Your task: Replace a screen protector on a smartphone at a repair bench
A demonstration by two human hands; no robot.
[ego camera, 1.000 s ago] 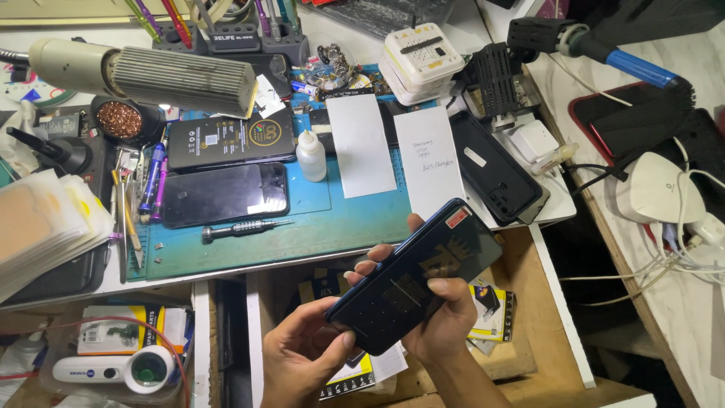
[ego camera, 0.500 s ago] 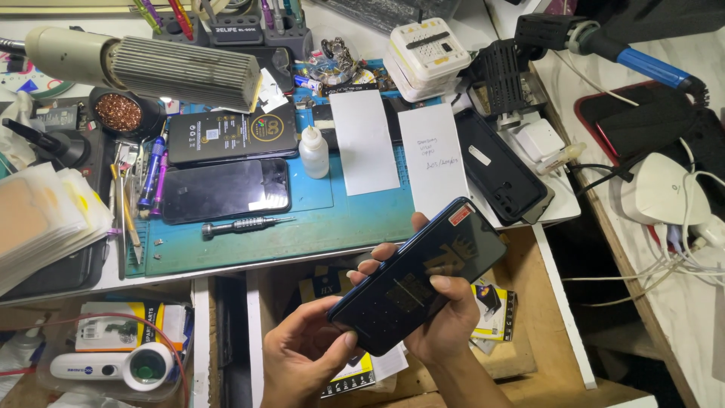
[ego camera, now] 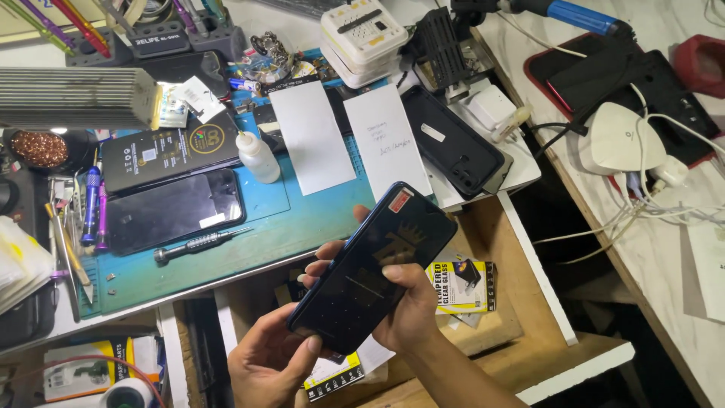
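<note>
Above the open drawer, near the surface's edge, I see both hands holding a dark phone, tilted. My left hand pinches its near corner; my right hand wraps the right edge, thumb on the glass. Far left, another phone and a screwdriver lie on the blue mat.

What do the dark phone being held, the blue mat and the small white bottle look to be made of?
Dark phone with blue edge: glossy glass front, going by its reflections; frame material unclear.
Blue work mat: matte, probably silicone or rubber; no glare.
Small white squeeze bottle: translucent, likely soft plastic.
</note>
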